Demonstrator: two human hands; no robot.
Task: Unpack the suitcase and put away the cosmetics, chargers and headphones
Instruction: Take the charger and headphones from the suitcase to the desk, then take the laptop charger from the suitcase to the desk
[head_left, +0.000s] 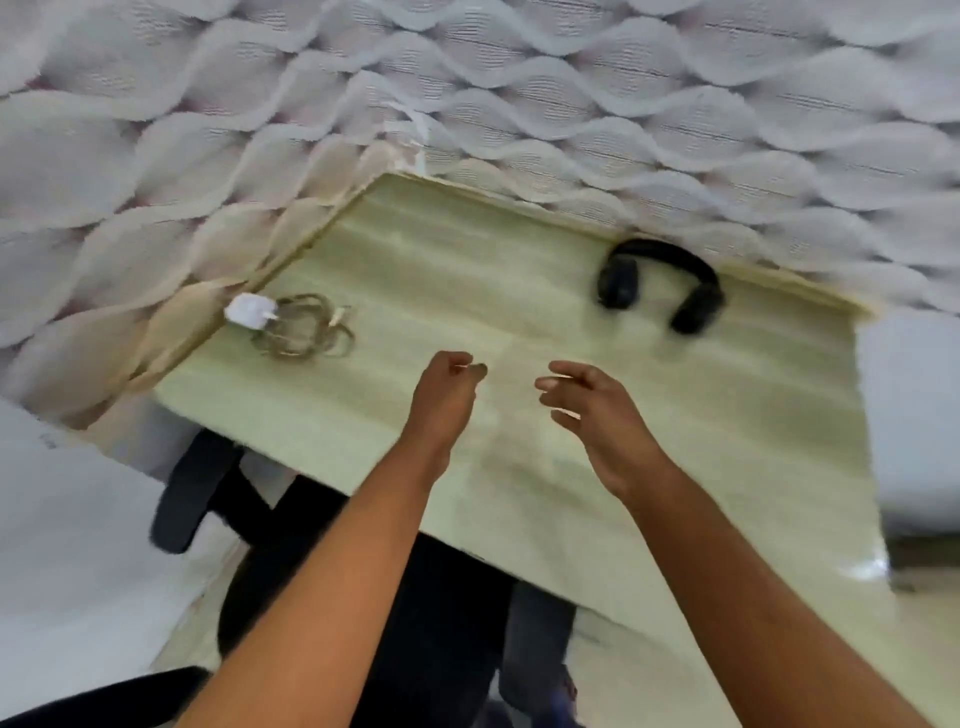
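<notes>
Black headphones (660, 286) lie near the far right of a pale wooden desk (675, 441). A white charger plug with a coiled cable (291, 322) lies at the desk's far left. Both my hands hover over the middle of the desk, holding nothing. My left hand (447, 389) has its fingers loosely curled. My right hand (592, 410) is relaxed with fingers slightly bent, pointing left. No suitcase or cosmetics are in view. The picture is blurred.
A wall with a white wavy relief (467, 78) runs behind and to the left of the desk. A black office chair (218, 488) with an armrest is tucked under the desk's near edge. A white surface (914, 426) lies to the right.
</notes>
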